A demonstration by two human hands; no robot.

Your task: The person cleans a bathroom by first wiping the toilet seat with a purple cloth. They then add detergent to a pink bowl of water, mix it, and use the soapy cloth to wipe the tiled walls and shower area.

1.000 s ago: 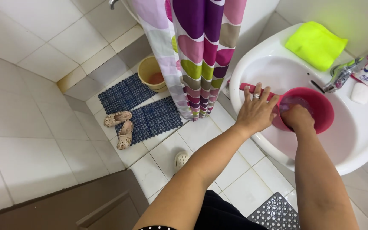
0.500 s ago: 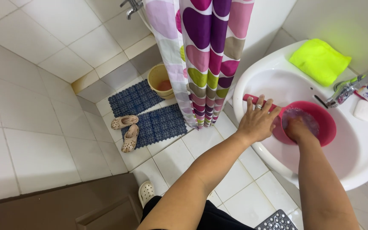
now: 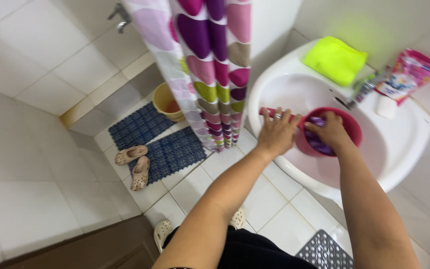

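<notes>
Cloth [image 3: 318,142], purple, soaked and floppy in bowl [image 3: 350,128]; right hand [image 3: 330,130] bunching it, left hand [image 3: 276,133] splayed on bowl rim.

materials and finishes

sink [image 3: 399,149]: glossy white ceramic. red bowl [image 3: 352,130]: smooth plastic, holding wet purple cloth [image 3: 319,142]. folded towel [image 3: 335,60]: matt, fuzzy lime cloth. shower curtain [image 3: 210,65]: thin smooth sheet with slight sheen. floor mats [image 3: 175,149]: blue textured plastic weave. tiles [image 3: 36,65]: glossy white. tap [image 3: 119,14]: shiny metal. bucket [image 3: 167,102]: yellow plastic.
</notes>
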